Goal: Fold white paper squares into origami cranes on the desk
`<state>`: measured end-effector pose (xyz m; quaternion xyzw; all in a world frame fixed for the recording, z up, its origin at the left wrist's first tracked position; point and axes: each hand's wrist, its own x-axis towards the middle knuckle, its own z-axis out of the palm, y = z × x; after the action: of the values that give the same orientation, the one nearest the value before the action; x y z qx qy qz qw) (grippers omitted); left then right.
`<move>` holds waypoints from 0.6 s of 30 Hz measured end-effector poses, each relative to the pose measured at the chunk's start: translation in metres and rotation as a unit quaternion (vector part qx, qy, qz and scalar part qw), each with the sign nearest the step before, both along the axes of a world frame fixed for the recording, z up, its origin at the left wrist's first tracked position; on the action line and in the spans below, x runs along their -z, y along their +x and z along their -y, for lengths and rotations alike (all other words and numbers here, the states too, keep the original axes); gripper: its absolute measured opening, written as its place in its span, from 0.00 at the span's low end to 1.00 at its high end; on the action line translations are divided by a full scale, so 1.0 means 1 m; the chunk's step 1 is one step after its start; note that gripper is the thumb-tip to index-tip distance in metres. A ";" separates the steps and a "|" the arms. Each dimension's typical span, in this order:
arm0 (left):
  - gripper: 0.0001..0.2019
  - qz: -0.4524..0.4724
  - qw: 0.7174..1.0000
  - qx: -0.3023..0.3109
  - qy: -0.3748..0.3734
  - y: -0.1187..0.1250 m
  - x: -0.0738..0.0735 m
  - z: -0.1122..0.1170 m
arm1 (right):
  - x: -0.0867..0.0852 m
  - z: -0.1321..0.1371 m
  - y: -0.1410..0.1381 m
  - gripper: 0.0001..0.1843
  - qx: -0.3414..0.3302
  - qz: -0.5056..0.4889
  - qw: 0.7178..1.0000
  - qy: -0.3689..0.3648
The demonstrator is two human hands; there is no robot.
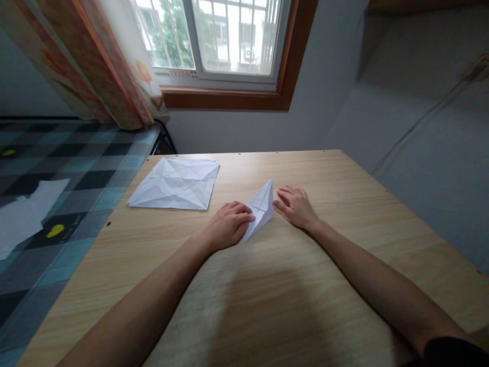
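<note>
A small folded white paper triangle (263,208) lies on the wooden table (290,285), its point aimed away from me. My left hand (228,224) rests on its left edge with the fingers curled and pressed on the paper. To the right of the paper, my right hand (295,205) lies flat on the table, fingers together and stretched out, their tips just at the paper's right edge. A larger creased white sheet (174,183) lies unfolded at the far left of the table.
Beside the table on the left is a bed with a checked cover (57,168), with a white sheet (23,214) on it. A curtain (95,61) and a window (225,35) are behind. Grey walls stand close at the back and right.
</note>
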<state>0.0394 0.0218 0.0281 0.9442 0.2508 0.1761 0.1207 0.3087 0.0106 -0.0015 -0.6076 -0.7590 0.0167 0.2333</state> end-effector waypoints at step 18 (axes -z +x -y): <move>0.41 0.060 0.993 -0.096 -0.017 0.000 0.012 -0.003 | -0.003 0.012 -0.024 0.05 -0.110 -0.085 0.989 0.045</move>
<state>0.0395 0.0251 0.0161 0.9014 0.3354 0.2387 0.1338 0.2847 -0.0012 0.0011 -0.5055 -0.7987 0.0602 0.3209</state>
